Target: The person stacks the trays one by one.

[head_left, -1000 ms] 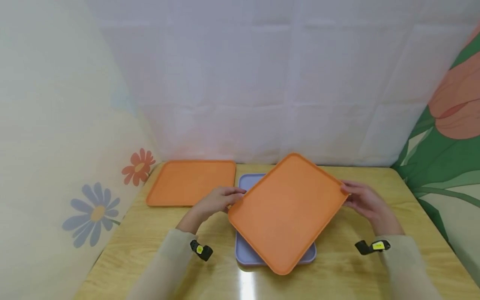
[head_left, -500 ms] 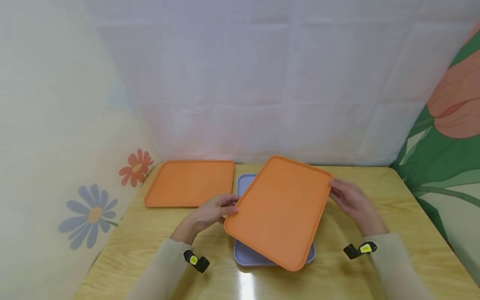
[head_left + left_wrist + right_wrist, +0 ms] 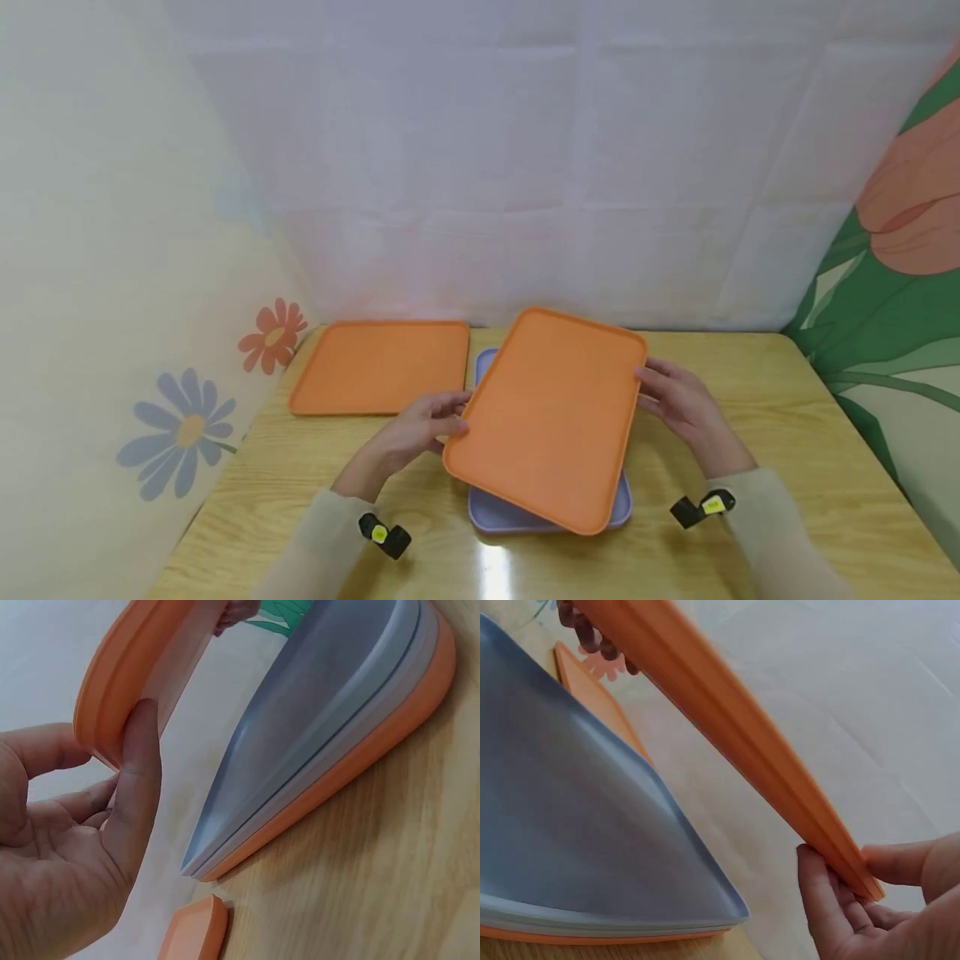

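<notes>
Both hands hold a rectangular orange tray (image 3: 551, 425) in the air, turned at a slant. My left hand (image 3: 412, 429) grips its left edge, thumb on one face and fingers on the other. On the opposite edge, near the far right corner, my right hand (image 3: 686, 408) pinches the rim between thumb and fingers. Below it lies a stack whose top is a purple-blue tray (image 3: 506, 512), largely covered by the held tray in the head view. The left wrist view shows a gap between them, with a pale tray (image 3: 382, 716) and an orange bottom tray (image 3: 360, 761) in the stack.
Another orange tray (image 3: 382, 367) lies at the back left of the wooden table (image 3: 787, 433), beside the stack. A white cloth (image 3: 480, 167) hangs behind the table. Flower-painted panels stand at the left and right sides.
The held orange tray has turned counterclockwise and shifted left, so its sides lie closer to the stack's. My right hand has moved left with it; my left hand has shifted slightly left and nearer.
</notes>
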`<action>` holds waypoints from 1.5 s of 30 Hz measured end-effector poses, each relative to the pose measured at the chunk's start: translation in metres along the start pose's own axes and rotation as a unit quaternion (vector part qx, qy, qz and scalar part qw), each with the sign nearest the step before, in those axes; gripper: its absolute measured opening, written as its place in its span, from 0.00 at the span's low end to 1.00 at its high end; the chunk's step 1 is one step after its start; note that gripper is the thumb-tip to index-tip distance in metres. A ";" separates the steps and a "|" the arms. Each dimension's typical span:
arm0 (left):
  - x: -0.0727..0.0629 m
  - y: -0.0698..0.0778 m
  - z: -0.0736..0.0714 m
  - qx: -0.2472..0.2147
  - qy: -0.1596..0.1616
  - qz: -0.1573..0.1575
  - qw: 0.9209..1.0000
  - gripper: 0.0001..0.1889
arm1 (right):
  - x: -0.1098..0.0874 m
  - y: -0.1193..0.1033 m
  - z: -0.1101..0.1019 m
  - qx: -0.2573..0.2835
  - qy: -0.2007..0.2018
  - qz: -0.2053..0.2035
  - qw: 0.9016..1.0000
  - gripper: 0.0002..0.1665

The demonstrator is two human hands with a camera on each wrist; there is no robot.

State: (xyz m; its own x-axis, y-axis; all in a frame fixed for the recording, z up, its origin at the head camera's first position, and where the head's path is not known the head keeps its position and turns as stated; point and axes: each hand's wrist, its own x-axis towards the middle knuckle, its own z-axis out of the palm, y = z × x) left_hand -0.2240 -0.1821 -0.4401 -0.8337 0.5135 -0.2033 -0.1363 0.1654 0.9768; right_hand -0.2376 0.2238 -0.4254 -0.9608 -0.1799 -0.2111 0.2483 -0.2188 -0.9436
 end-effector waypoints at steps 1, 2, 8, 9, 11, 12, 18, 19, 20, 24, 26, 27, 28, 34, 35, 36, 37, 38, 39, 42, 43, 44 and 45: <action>0.000 0.000 0.001 0.000 -0.004 -0.002 1.000 0.31 | 0.001 0.000 0.001 -0.004 0.002 0.006 1.000 0.40; 0.000 0.000 0.002 -0.002 -0.007 -0.004 1.000 0.31 | 0.002 0.000 0.001 -0.006 -0.001 0.013 1.000 0.41; -0.001 -0.001 0.005 -0.013 -0.010 -0.013 1.000 0.28 | 0.012 0.002 0.002 -0.021 -0.039 0.033 0.999 0.43; -0.001 -0.002 0.005 -0.015 -0.011 -0.013 1.000 0.27 | 0.014 0.003 0.002 -0.028 -0.043 0.029 0.998 0.42; -0.001 -0.004 0.007 -0.022 -0.014 -0.014 1.000 0.25 | 0.018 0.004 0.001 -0.041 -0.049 0.020 0.998 0.42; -0.001 -0.005 0.007 -0.027 -0.015 -0.014 0.999 0.25 | 0.020 0.005 0.002 -0.046 -0.049 0.017 0.998 0.41; 0.002 -0.013 0.015 -0.057 -0.022 -0.016 0.998 0.29 | 0.031 0.008 0.002 -0.073 -0.030 0.018 0.997 0.40; 0.002 -0.014 0.016 -0.060 -0.021 -0.017 0.998 0.29 | 0.033 0.008 0.002 -0.078 -0.029 0.021 0.996 0.40; 0.002 -0.015 0.017 -0.061 -0.019 -0.019 0.998 0.29 | 0.035 0.008 0.003 -0.084 -0.027 0.024 0.996 0.40; 0.002 -0.018 0.019 -0.064 -0.004 -0.026 0.998 0.30 | 0.042 0.011 0.005 -0.104 -0.019 0.031 0.994 0.39; 0.002 -0.019 0.018 -0.062 0.004 -0.029 0.998 0.33 | 0.045 0.012 0.005 -0.111 -0.017 0.034 0.993 0.39; 0.002 -0.019 0.018 -0.060 0.008 -0.031 0.998 0.34 | 0.046 0.012 0.006 -0.112 -0.018 0.033 0.993 0.38; 0.002 -0.019 0.018 -0.057 0.010 -0.032 0.998 0.35 | 0.048 0.013 0.006 -0.109 -0.019 0.034 0.993 0.38; 0.002 -0.022 0.018 -0.034 0.026 -0.038 0.998 0.38 | 0.055 0.015 0.007 -0.128 -0.029 0.019 0.991 0.38; 0.002 -0.023 0.018 -0.029 0.028 -0.039 0.998 0.38 | 0.056 0.015 0.007 -0.135 -0.027 0.018 0.990 0.38; 0.002 -0.023 0.019 -0.024 0.028 -0.038 0.999 0.38 | 0.057 0.015 0.008 -0.139 -0.025 0.019 0.990 0.38; 0.002 -0.023 0.019 -0.020 0.030 -0.039 0.999 0.39 | 0.057 0.015 0.008 -0.144 -0.023 0.019 0.989 0.38; 0.002 -0.024 0.020 -0.016 0.031 -0.040 0.999 0.39 | 0.058 0.015 0.008 -0.147 -0.019 0.021 0.989 0.37; 0.002 -0.023 0.020 -0.012 0.032 -0.040 0.999 0.39 | 0.059 0.015 0.009 -0.152 -0.015 0.024 0.988 0.37; 0.001 -0.023 0.022 -0.005 0.034 -0.041 0.999 0.40 | 0.061 0.016 0.010 -0.165 -0.010 0.029 0.986 0.37; 0.001 -0.022 0.022 -0.002 0.035 -0.041 0.999 0.40 | 0.061 0.016 0.010 -0.169 -0.009 0.030 0.985 0.36; 0.001 -0.021 0.023 0.002 0.035 -0.041 0.999 0.40 | 0.062 0.016 0.011 -0.172 -0.007 0.033 0.984 0.36; 0.000 -0.020 0.023 0.008 0.037 -0.039 0.999 0.40 | 0.062 0.016 0.011 -0.176 -0.007 0.033 0.984 0.35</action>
State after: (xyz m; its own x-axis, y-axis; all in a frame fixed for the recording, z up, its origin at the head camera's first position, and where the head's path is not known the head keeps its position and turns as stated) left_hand -0.2090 -0.1655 -0.4618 -0.8576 0.4355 -0.2735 -0.1950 0.2169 0.9565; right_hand -0.2920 0.1983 -0.4512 -0.9417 -0.1957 -0.2738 0.2499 0.1385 -0.9583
